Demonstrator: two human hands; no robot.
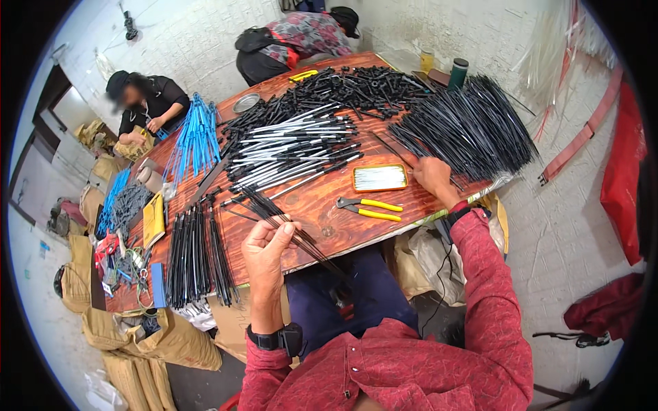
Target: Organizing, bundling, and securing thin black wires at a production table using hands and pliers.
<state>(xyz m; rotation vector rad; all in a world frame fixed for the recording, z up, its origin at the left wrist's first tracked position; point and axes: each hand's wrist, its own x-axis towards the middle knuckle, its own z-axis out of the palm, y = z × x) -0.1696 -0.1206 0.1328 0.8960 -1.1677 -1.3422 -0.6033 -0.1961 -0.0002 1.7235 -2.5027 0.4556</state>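
Note:
My left hand (pixel 267 248) is closed around a small bundle of thin black rods (pixel 314 251), pinched between thumb and fingers above the near table edge; the rods slant toward my lap. My right hand (pixel 433 177) is closed at the near edge of a big heap of thin black rods (pixel 473 123). From its fingers a thin black rod (pixel 392 148) sticks out toward the far left. Beside that hand lies a yellow-rimmed tray (pixel 380 190) filled with thin white pins (pixel 379 177). Cutting pliers with yellow handles (pixel 377 208) rest just nearer to me.
Silver-white rods (pixel 288 147) and a heap of short black parts (pixel 343 89) cover the table's middle and far side. Black rods (pixel 195 253) hang over the left edge, near blue rods (pixel 195 137). A green-lidded flask (pixel 458 73) stands at back right. Two other people are across the table.

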